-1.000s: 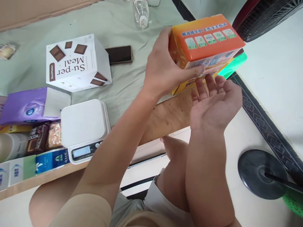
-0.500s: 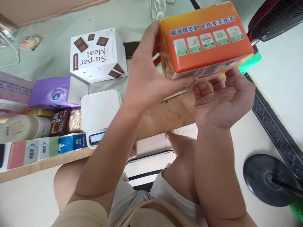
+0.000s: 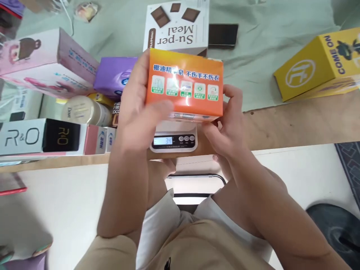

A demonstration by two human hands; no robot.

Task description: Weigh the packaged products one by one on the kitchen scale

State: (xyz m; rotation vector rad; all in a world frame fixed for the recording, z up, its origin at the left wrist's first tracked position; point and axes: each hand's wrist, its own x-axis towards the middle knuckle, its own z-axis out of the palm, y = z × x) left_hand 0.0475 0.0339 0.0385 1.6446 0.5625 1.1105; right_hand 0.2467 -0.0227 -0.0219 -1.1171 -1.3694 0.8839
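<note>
Your pack (image 3: pixel 184 90) is mid-frame, both hands on it. Long axis runs left-right in frame, orange face up toward the camera, just slightly skewed.

Key relation: pack vs scale (image 3: pixel 176 129). Pack covers the upper part of the scale; only the scale's lower strip with the display (image 3: pixel 163 141) shows, just below the pack and between your wrists. Pack's right end runs past the scale's right edge in frame, so it reads as offset right. Can't tell whether the underside touches the plate or hangs clear.

Left grip (image 3: pixel 132 116): clamped on the left end, fingers wrapped along the side, thumb over the lower left of the orange face. Right grip (image 3: pixel 232 120): curled round the right end, thumb at the lower right corner, fingertips partly hidden. Neither hand is nearer; left covers more of the pack.

White box (image 3: pixel 177 33) sits right behind, at top centre.
</note>
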